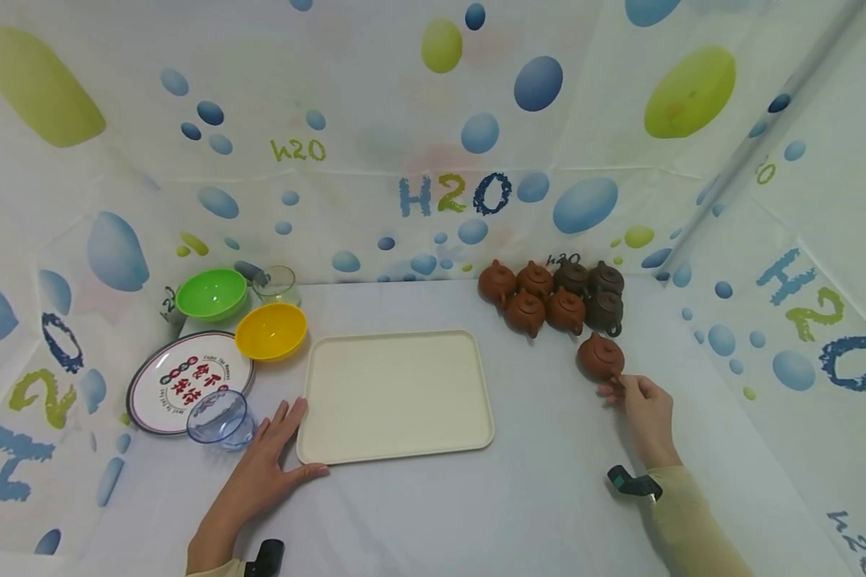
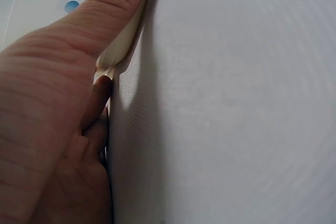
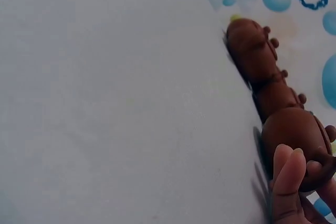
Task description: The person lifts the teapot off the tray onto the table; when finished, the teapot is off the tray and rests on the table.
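My right hand [image 1: 645,413] pinches a small reddish-brown clay teapot [image 1: 600,357] by its handle, low over the white table. In the right wrist view, fingertips [image 3: 290,169] overlap the handle side of that teapot. Just beyond it, several more teapots [image 1: 525,312] stand grouped at the table's back right, some reddish, others dark brown. My left hand [image 1: 263,469] is spread at the near left corner of a cream rectangular tray [image 1: 397,397]. Its fingers lie along the left edge and its thumb along the front edge. Nothing lies on the tray.
Left of the tray are a green bowl [image 1: 212,294], a yellow bowl [image 1: 271,332], a clear glass [image 1: 277,284] and a white oval plate [image 1: 159,385] with red print. A bluish glass [image 1: 221,421] overlaps the plate, close to my left hand. Patterned cloth [image 1: 375,120] hangs behind the table.
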A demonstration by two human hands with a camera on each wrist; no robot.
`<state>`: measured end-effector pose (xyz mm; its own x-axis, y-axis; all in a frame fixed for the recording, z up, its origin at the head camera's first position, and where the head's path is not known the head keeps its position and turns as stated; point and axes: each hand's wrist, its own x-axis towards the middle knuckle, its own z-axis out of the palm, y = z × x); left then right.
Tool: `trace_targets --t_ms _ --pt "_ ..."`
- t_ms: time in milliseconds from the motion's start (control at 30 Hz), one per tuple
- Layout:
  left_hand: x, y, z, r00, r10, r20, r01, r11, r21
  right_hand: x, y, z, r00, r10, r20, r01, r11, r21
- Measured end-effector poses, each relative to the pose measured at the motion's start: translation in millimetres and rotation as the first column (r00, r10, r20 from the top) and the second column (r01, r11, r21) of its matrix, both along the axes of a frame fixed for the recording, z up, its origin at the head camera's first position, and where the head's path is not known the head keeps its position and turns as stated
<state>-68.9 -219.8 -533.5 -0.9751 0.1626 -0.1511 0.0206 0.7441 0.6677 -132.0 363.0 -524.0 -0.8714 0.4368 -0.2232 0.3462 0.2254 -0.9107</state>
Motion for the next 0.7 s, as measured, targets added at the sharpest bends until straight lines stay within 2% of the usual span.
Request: trace_targets --t_ms 67,167,500,700 --pt "0.2 0 -0.4 1.000 -0.001 -0.001 0.001 1.000 0.001 -5.9 2 -0.4 1.000 -0.017 0.010 0.017 0.999 -0.029" --pt "0.4 0 -0.8 1.000 -0.002 -0.002 0.002 1.000 0.006 -14.3 2 -1.2 0.998 -0.058 -0.010 0.057 0.990 -0.128" --pt "-0.4 0 -4.1 1.000 -0.001 -0.015 0.001 1.000 0.004 -28.0 4 -1.5 0.998 -0.064 0.014 0.065 0.989 -0.133" --pt "0.5 -1 -2.2 1.000 0.006 0.000 -0.006 1.000 -0.005 -32.1 4 2.1 0.999 -0.034 0.028 0.039 0.978 -0.203"
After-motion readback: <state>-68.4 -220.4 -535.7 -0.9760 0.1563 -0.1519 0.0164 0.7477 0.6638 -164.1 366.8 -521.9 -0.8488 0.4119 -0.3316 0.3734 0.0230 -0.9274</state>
